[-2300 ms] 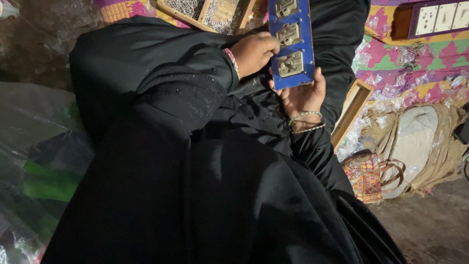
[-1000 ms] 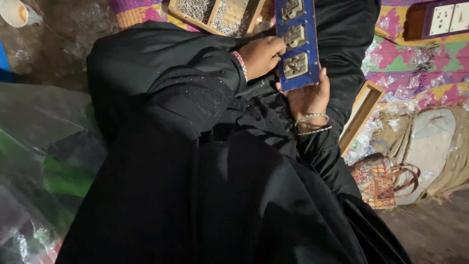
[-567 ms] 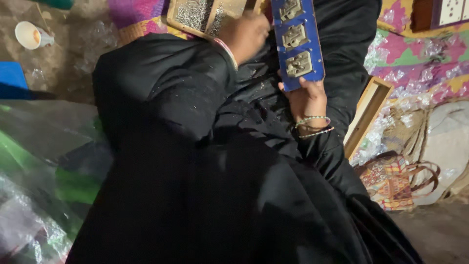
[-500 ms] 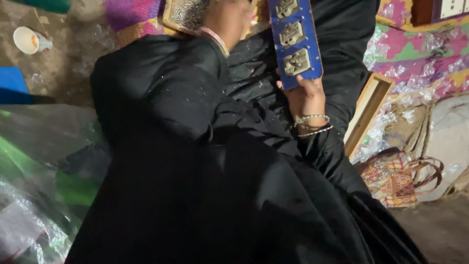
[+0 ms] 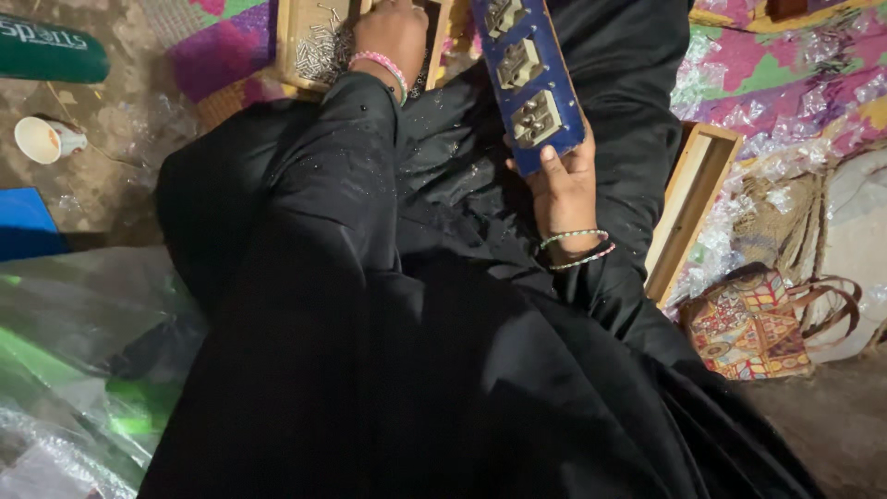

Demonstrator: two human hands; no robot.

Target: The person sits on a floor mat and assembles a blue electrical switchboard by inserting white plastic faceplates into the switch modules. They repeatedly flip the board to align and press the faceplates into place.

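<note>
Your right hand (image 5: 565,180) grips the lower end of the blue board (image 5: 528,79), whose long axis runs toward 12 o'clock. Your left hand (image 5: 393,32) reaches into the wooden tray (image 5: 300,46) of small metal pieces at 11 o'clock; its fingers are hidden, so I cannot tell their grip.

Materials and finishes around the two hands

The blue board (image 5: 534,79) in the right hand (image 5: 565,189) is seen as smooth, slightly glossy plastic, set with dull metal fittings (image 5: 537,117). The tray (image 5: 305,46) reached into by the left hand (image 5: 393,35) is made of pale, matt wood and is filled with small shiny metal pins (image 5: 323,55). A second wooden frame (image 5: 688,212) is shown with the same bare, unvarnished finish. The black garment (image 5: 370,305) is rendered as smooth cloth with a faint sheen. Beaded bracelets (image 5: 577,249) are worn on both wrists. The mat (image 5: 758,74) is woven and matt; clear plastic sheeting (image 5: 74,370) is glossy and crinkled.
</note>
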